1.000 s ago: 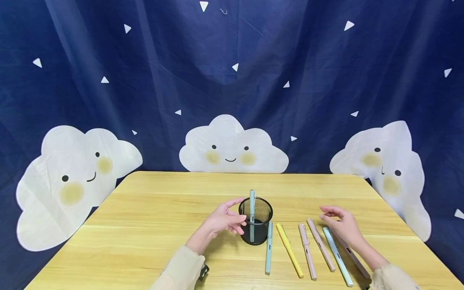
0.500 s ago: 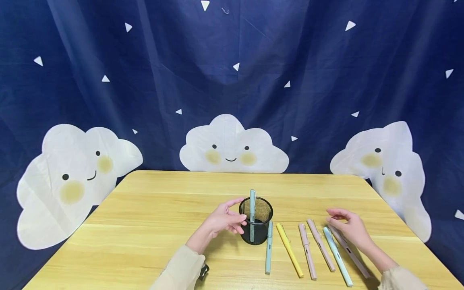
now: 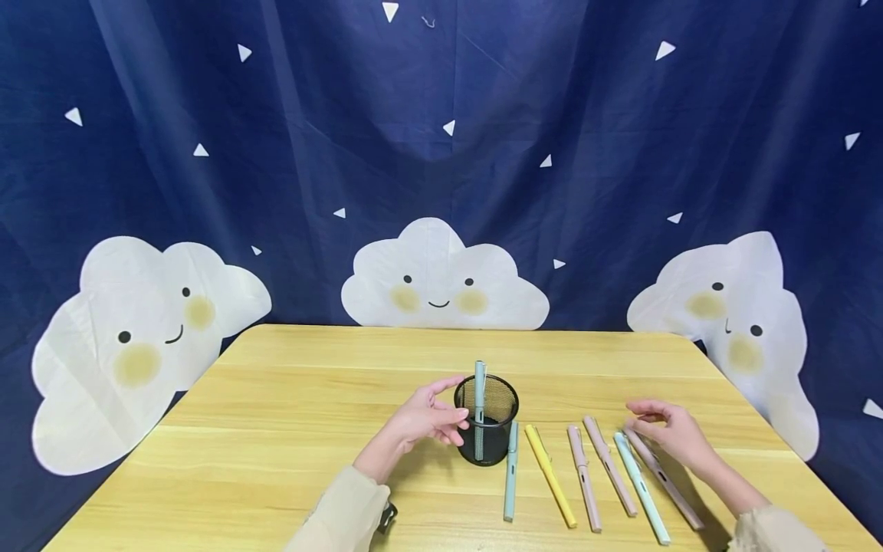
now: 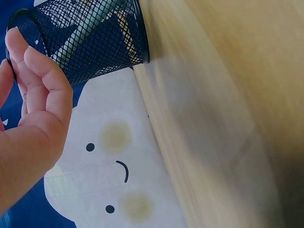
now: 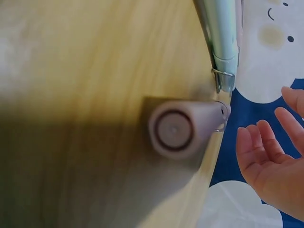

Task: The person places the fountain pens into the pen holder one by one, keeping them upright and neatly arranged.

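Observation:
A black mesh pen holder (image 3: 498, 448) stands upright on the table with one grey-blue pen (image 3: 480, 392) in it. My left hand (image 3: 429, 418) holds its left side, fingers and thumb spread round the wall by the rim; the left wrist view has the fingertips at the rim (image 4: 33, 16). Over the capped end of the rightmost mauve pen (image 3: 665, 479) hovers my right hand (image 3: 672, 433), fingers loosely bent. In the right wrist view that pen (image 5: 175, 128) lies end-on, apart from the fingers. Left of it lies a light blue pen (image 3: 643, 491).
Two pink pens (image 3: 586, 483) (image 3: 610, 468), a yellow pen (image 3: 552, 479) and a teal pen (image 3: 511, 475) lie in a row between holder and right hand. The wooden table (image 3: 276, 429) ends at a dark blue curtain (image 3: 441, 169) with white clouds.
My right hand has shifted right and slightly nearer, from beside the light blue pen to the mauve pen's capped end. The left hand and pen holder have stayed put.

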`<state>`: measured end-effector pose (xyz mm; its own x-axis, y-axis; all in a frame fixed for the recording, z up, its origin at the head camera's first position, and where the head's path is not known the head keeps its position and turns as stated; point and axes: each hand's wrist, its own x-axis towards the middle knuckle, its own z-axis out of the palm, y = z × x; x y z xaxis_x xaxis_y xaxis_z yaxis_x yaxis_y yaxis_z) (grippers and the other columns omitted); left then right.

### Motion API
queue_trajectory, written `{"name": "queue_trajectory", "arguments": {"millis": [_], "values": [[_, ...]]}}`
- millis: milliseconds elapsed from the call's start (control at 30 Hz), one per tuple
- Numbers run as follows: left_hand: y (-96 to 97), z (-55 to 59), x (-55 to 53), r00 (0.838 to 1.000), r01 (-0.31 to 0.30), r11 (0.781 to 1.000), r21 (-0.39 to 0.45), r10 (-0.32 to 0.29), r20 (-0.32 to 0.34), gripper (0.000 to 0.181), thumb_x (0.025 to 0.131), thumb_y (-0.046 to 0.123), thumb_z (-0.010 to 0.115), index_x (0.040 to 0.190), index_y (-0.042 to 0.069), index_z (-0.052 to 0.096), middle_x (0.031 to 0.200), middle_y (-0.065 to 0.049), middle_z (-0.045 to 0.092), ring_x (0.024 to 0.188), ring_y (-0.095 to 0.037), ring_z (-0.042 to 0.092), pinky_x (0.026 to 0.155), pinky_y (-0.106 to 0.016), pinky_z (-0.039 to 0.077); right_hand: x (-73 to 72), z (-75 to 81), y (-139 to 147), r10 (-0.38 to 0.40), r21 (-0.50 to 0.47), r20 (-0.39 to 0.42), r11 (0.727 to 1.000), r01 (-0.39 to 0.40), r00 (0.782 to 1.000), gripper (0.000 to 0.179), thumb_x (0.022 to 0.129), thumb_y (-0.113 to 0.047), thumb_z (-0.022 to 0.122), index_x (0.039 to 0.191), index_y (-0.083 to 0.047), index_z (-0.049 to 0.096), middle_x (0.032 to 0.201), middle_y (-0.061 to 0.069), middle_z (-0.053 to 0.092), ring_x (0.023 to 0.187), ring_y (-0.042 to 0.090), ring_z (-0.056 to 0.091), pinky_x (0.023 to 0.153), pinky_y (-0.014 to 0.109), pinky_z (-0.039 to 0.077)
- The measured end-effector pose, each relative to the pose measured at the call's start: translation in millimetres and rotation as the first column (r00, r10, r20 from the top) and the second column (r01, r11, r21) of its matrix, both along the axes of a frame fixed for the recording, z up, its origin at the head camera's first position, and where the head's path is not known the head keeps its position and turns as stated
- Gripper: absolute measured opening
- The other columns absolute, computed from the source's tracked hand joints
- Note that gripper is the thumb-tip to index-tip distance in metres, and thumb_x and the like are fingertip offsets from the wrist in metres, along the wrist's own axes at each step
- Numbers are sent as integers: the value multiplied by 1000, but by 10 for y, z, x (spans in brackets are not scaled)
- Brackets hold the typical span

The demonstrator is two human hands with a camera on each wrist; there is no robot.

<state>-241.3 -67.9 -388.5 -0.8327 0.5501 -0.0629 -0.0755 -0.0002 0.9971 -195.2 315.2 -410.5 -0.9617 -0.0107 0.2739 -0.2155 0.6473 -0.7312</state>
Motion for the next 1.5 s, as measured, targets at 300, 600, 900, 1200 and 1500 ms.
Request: {"name": "queue_trajectory", "arguments": {"millis": [300,600,900,1200,1500], "values": [[1,9,17,1000,2,1000,3,-2,2,68,84,3,60,140,3,23,84,-26,62,51,-15,60,49,-23,51,4,12,53,43,-3,77,999,-43,996,30,78,-4,65,101,15,57,90,20,61,69,4,52,56,22,49],[0,4,12,1000,0,1000,9,0,9,67,84,3,60,140,3,23,84,-26,62,51,-15,60,48,-22,50,0,-34,109,129,-10,111,992,-129,985,33,79,-4,65,102,18,54,89,20,60,67,4,52,56,22,48],[0,-5,3,1000,4,1000,22,-4,9,66,84,2,58,140,4,24,81,-23,63,51,-15,60,47,-21,49,-10,1,172,252,-26,231,967,-253,940,41,79,-1,61,107,23,45,85,18,60,55,3,45,43,22,43],[-7,-18,1,1000,5,1000,17,-5,3,66,85,2,58,140,3,23,83,-25,62,51,-15,60,47,-21,49,-23,32,191,283,-11,340,955,-298,897,52,77,-1,63,118,21,39,64,4,51,43,4,38,36,25,41],[-2,-7,1,1000,1,1000,19,-1,8,66,84,2,59,140,4,24,80,-20,64,51,-15,60,48,-21,49,-2,80,205,265,-94,491,963,-253,830,64,77,-1,65,128,15,30,69,7,51,49,17,53,45,40,52]]}}
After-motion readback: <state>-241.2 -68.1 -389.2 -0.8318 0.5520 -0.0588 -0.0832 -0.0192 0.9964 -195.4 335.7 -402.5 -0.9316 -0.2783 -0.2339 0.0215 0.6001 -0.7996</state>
